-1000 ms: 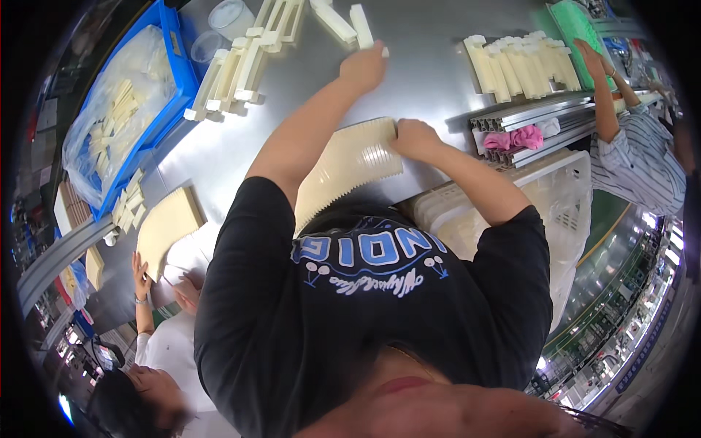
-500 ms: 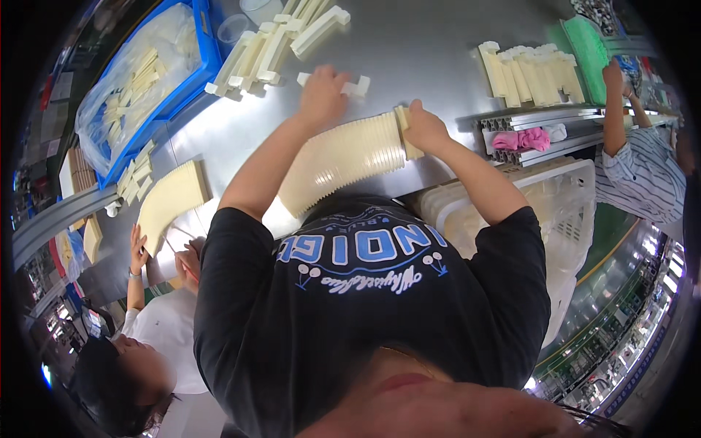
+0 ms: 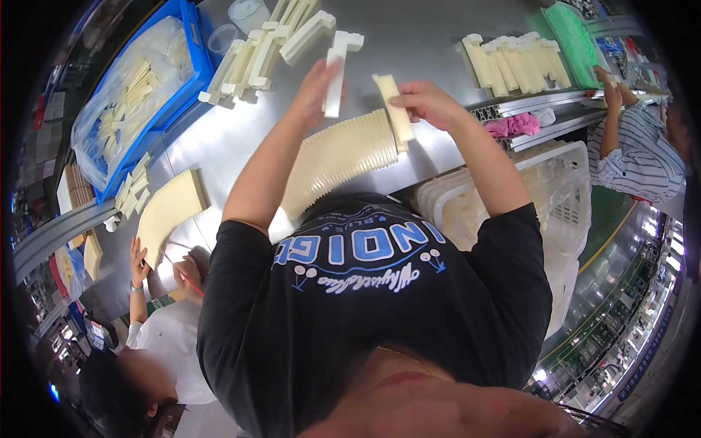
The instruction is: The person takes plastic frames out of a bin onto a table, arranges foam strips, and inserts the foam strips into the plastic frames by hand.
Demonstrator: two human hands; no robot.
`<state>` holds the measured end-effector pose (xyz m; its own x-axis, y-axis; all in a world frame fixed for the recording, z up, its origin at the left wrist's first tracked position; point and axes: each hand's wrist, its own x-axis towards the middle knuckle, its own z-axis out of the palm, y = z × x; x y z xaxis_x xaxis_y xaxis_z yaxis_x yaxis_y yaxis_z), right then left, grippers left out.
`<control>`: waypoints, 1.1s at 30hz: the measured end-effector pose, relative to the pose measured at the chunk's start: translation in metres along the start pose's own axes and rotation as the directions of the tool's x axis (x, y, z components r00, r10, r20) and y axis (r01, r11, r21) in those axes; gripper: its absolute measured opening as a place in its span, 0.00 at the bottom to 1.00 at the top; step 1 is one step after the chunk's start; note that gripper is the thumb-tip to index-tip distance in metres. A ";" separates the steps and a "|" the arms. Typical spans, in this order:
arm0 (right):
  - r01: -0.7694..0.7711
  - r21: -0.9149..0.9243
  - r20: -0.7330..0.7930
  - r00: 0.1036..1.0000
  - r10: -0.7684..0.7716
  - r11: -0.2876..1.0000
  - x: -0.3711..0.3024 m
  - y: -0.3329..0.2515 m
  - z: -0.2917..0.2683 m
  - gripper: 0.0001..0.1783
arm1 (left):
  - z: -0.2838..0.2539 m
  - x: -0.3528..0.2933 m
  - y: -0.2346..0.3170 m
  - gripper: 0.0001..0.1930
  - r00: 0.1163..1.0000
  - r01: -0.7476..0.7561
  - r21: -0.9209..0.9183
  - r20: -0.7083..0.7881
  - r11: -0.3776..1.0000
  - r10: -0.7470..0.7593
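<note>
Hands now raised off the curved cream ribbed plastic stack (image 3: 342, 157), frame centre: left hand (image 3: 315, 82) grips one cream plastic strip (image 3: 335, 80), right hand (image 3: 427, 102) another strip (image 3: 394, 109).

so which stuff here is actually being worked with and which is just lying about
In use:
left hand holding a cream plastic piece
right hand holding another cream strip
ribbed cream stack

Lying about:
blue crate
pink cloth
green tray

I am observing the wearer's own body: they are wearing a black short-sleeved T-shirt with a blue-and-white printed graphic across the chest and small white drawn motifs beneath it. Both forearms are showing bare below the sleeves. The left hand (image 3: 315, 82) and right hand (image 3: 427, 102) are wearing no gloves.
</note>
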<state>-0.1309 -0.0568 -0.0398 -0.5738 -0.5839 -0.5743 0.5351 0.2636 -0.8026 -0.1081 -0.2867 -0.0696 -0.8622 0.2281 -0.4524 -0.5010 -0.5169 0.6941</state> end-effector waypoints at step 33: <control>0.511 -0.726 -0.253 0.423 -0.870 0.460 0.013 -0.003 0.087 0.26 | 0.024 -0.014 -0.037 0.22 0.874 -0.481 0.277 0.074 0.832 0.480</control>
<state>-0.0858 -0.1315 -0.0311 -0.8652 -0.2823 0.4145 -0.4975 0.3803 -0.7796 -0.0791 -0.2509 -0.0754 -0.9997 0.0119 -0.0206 -0.0232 -0.3112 0.9501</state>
